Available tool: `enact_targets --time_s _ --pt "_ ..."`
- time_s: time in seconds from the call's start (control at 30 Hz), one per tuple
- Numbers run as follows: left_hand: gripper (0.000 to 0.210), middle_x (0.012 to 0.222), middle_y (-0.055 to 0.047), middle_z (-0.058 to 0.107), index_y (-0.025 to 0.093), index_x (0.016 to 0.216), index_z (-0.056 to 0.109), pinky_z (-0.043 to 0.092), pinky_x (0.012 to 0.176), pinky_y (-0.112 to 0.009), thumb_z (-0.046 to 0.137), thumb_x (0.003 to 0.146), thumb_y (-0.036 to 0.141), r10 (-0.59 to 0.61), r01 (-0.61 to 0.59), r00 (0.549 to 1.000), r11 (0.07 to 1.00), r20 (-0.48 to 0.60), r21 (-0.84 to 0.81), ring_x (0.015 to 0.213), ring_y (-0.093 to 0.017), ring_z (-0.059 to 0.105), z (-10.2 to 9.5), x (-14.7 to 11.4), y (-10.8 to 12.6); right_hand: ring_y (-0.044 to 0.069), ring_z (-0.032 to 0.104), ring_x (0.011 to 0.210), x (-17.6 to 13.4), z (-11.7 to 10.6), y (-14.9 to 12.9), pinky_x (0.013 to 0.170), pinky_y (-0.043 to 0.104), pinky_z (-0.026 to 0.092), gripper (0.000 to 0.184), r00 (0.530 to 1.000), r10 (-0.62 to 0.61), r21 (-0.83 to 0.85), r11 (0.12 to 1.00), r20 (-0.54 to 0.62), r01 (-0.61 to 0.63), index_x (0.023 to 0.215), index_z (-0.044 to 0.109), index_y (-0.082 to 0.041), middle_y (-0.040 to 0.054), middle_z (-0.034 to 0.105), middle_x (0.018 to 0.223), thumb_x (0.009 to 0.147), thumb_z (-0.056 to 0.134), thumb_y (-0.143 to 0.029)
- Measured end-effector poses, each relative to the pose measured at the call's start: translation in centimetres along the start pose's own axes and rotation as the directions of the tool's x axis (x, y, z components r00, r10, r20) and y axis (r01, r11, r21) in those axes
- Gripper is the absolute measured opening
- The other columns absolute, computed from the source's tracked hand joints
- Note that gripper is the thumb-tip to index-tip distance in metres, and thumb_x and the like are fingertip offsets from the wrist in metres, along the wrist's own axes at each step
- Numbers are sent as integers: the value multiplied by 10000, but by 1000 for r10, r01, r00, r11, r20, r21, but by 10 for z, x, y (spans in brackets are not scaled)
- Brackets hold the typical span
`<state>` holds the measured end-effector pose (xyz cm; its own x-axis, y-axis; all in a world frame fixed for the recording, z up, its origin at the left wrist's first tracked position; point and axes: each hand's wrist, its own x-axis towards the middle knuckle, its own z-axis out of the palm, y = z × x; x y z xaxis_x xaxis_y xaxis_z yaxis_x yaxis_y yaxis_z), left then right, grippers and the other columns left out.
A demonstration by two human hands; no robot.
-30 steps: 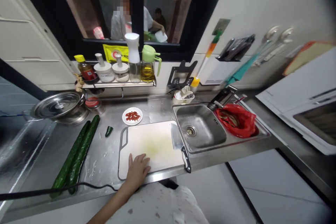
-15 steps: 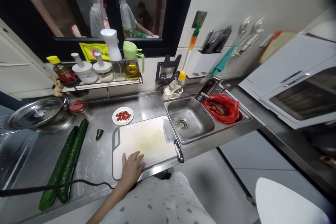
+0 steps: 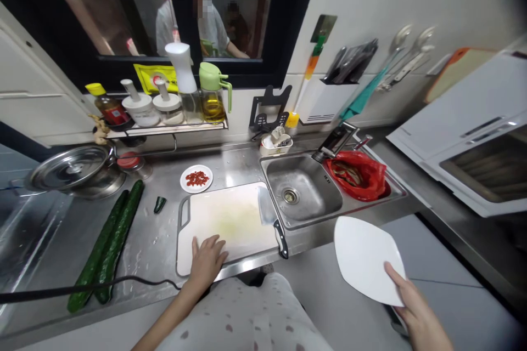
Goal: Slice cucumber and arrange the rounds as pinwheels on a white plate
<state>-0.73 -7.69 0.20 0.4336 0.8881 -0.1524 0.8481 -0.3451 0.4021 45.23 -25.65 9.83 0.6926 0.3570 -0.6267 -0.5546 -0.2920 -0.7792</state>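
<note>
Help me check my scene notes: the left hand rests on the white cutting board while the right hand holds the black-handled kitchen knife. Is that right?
Not quite: the head view shows the right hand holding a squarish white plate; the black-handled kitchen knife lies at the right end of the white cutting board. The left hand does rest on that board.

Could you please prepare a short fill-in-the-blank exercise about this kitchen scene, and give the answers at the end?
The left hand rests on the cutting board, while the right hand holds a ____ plate.
On the counter lie ____ long cucumbers.
The knife has a ____ handle.
In the picture, the red bag sits to the ____ of the sink basin.

Missing words: white; two; black; right.
</note>
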Motion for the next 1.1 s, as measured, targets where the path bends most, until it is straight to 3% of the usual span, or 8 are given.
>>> enact_targets --time_s 0.2,0.43,0.57,0.7,0.8,0.9,0.97,1.1 --pt "301 1256 -84 585 273 1112 645 10 1094 -607 448 904 368 -50 50 999 998 -18 -46 1153 -248 508 -2 2 8 92 574 406 25 91 6 378 122 480 143 964 266 128 955 21 -266 754 568 -178 -30 606 524 761 599 -38" --pt "271 1237 -83 594 270 1084 655 5 1096 -604 495 880 346 -109 105 993 988 -37 -110 1152 -250 509 0 1 15 73 581 427 32 167 17 353 85 455 180 891 396 85 903 222 -422 763 569 -157 -4 621 566 819 495 -3" --pt "257 1086 -60 663 252 1017 681 115 1103 -565 515 861 371 -201 169 977 934 -74 -315 1069 -240 556 -3 19 22 74 582 425 39 204 27 358 87 454 188 865 418 13 899 278 -439 759 568 -150 -1 619 552 846 468 -16" --pt "327 910 -73 691 189 905 689 459 838 -326 510 835 453 -296 173 954 670 -46 -722 831 -185 615 -12 64 35 90 596 449 46 250 37 384 114 471 144 868 382 -79 923 317 -377 776 582 -161 -12 630 557 813 539 -29" --pt "443 800 -62 668 146 930 653 465 639 -243 509 813 548 -336 140 942 346 16 -928 642 -124 589 -22 102 46 104 603 471 48 289 43 432 149 500 125 857 362 -173 932 366 -319 807 594 -173 -19 642 564 793 588 -49" --pt "560 755 -56 647 127 1014 604 424 523 -195 521 777 627 -366 164 921 57 132 -985 554 -89 563 -34 131 51 105 593 469 48 328 49 454 173 506 109 848 318 -228 944 425 -239 852 590 -174 -20 644 560 809 582 -74" --pt "571 730 -45 636 129 1001 593 421 506 -180 569 741 638 -384 165 908 -41 168 -985 532 -75 558 -40 144 50 115 591 472 48 351 52 463 200 513 140 849 270 -260 952 454 -164 922 591 -170 -10 652 574 805 589 -95" --pt "473 653 12 583 150 887 577 428 490 -163 691 670 555 -465 147 867 -105 179 -984 500 -58 551 -47 160 40 130 596 489 50 386 57 516 258 539 257 871 206 -343 938 446 -47 1024 584 -152 7 658 603 772 613 -116"
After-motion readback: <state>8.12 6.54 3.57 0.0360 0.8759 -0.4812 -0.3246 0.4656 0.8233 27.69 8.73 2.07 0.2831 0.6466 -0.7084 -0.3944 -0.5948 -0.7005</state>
